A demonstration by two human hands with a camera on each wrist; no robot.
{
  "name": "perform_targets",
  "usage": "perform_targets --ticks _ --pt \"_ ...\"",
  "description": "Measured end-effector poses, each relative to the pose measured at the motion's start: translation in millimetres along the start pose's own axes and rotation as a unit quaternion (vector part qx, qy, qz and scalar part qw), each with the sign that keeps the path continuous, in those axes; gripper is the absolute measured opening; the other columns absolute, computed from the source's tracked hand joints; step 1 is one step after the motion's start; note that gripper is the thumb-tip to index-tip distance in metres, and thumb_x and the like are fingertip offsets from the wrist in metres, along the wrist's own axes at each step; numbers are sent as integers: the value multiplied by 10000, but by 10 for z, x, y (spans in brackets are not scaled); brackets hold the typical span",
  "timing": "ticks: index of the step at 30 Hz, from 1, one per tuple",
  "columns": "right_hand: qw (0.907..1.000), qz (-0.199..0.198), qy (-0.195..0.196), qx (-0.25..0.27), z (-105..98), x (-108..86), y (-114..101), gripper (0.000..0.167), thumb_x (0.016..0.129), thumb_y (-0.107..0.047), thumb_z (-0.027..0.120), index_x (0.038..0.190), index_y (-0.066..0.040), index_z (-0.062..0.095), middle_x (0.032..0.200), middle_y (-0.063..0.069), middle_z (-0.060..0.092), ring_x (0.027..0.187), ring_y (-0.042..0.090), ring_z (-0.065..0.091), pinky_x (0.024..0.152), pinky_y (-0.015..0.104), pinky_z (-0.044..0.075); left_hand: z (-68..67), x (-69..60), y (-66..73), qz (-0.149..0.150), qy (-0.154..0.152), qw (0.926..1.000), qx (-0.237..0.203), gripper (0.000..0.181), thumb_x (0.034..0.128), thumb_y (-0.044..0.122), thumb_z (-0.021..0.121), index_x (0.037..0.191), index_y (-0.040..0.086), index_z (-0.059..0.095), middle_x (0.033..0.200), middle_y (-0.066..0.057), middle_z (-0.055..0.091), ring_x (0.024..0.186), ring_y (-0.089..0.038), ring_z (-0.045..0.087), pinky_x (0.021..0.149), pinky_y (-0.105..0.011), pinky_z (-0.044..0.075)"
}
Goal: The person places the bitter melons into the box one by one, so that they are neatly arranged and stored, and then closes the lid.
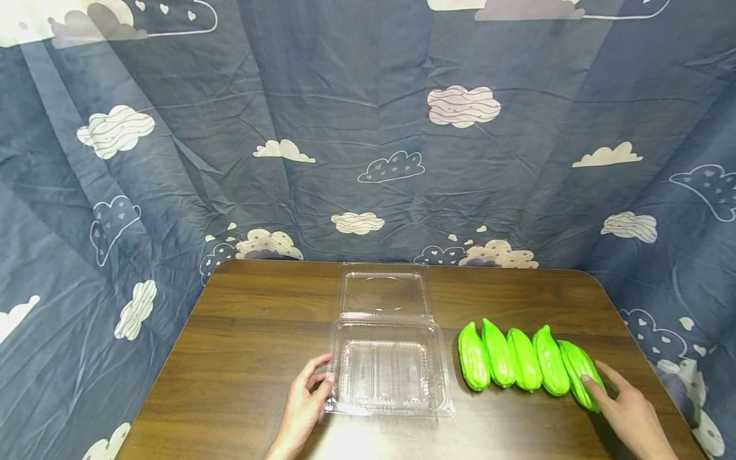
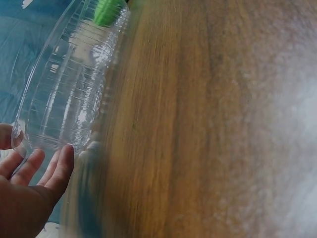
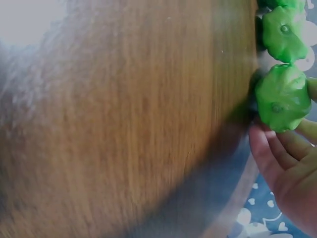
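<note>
Dark-blue cloud-print curtain (image 1: 339, 64) hangs behind and to either side of a wood-grain tabletop (image 1: 241, 345). Near the middle of the tabletop stands a clear box (image 1: 385, 377), its lid (image 1: 384, 294) folded back on the far side, toward the curtain. Right of the box, and apart from it, lies a row of five green gourds (image 1: 522, 359), set side by side. Left hand (image 1: 307, 393): grip at the box's left edge, thumb and fingers pinching the rim. Right hand (image 1: 629, 409): grip curled about the near part of the end gourd (image 1: 575, 365), thumb to its left, fingers to its right. Governing relation: the end gourd closes the right end of the row, its bulk reaching far and left from the right grip; its long axis slants from far left to near right, more obliquely than its neighbours'. Four gourds lie between it and the box. The right hand is much the nearer; the left is beyond the box. Whether the end gourd's underside bears on the tabletop cannot be told.
</note>
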State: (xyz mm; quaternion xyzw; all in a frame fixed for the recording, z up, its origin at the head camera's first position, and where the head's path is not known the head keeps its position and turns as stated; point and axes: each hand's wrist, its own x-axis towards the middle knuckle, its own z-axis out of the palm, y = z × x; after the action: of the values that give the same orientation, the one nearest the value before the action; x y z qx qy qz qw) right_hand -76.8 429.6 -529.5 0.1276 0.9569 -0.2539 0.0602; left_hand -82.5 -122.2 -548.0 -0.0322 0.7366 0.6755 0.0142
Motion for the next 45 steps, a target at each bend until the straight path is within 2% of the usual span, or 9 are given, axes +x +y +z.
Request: perform_targets --ticks 7,15,18,23,26,29,38,42,45 --pt "9993 190 324 79 5 -40 5 717 1016 -470 457 1416 109 318 1243 472 430 1035 648 473 725 646 421 7 -4 -12 14 24 10000 -31 394 936 53 635 1324 101 583 1332 -125 574 1011 -327 594 639 -250 488" --pt "9911 488 1229 124 3 -100 -129 694 1007 -436 492 1493 16 288 1214 445 465 961 612 500 704 630 399 9 -20 -30 75 97 9999 -63 388 935 58 638 1317 102 588 1321 -127 585 1015 -291 593 638 -247 484" --pt "9865 328 1590 232 27 -142 -192 665 1007 -385 518 1502 0 298 1199 414 492 909 547 532 698 617 392 13 -29 -29 159 84 9998 -54 391 935 61 641 1322 84 583 1335 -139 569 1016 -291 595 617 -245 484" --pt "9783 -2 1986 592 59 -218 -355 637 1005 -305 548 1522 -31 295 1323 383 448 1087 569 478 792 638 361 17 -42 -32 147 43 9998 -89 400 935 60 641 1329 76 575 1342 -152 563 1075 -321 584 712 -259 502" --pt "9765 -140 2045 667 75 -252 -466 638 995 -296 575 1523 -54 310 1316 344 476 1070 460 528 750 473 430 12 -40 -40 95 29 9999 -136 401 937 54 637 1332 80 575 1341 -148 566 1080 -328 583 728 -264 506" --pt "9745 -299 2119 671 96 -284 -569 632 981 -281 604 1514 -66 343 1270 306 514 938 337 540 637 337 383 9 -29 -46 11 25 9999 -106 397 940 55 631 1331 96 578 1334 -129 578 1077 -322 583 704 -265 506" --pt "9698 -895 2014 1045 202 -327 -924 648 972 -245 627 1531 -105 329 1365 311 463 1121 512 508 813 490 428 13 -14 -50 24 50 10000 -27 390 941 58 628 1326 98 580 1363 -102 558 1137 -317 560 793 -279 507" --pt "9684 -1049 1924 1188 250 -342 -1072 652 961 -258 652 1525 -133 352 1345 267 496 1091 206 569 788 181 460 18 -8 -37 40 41 10000 -2 393 942 66 629 1330 99 577 1370 -95 548 1130 -307 565 793 -284 507" --pt "9653 -1172 1852 1419 293 -363 -1182 651 950 -248 671 1519 -145 370 1330 234 516 988 -98 460 724 30 390 16 -11 -33 53 53 10000 -23 391 941 61 631 1326 100 581 1365 -91 551 1116 -300 573 776 -283 510"
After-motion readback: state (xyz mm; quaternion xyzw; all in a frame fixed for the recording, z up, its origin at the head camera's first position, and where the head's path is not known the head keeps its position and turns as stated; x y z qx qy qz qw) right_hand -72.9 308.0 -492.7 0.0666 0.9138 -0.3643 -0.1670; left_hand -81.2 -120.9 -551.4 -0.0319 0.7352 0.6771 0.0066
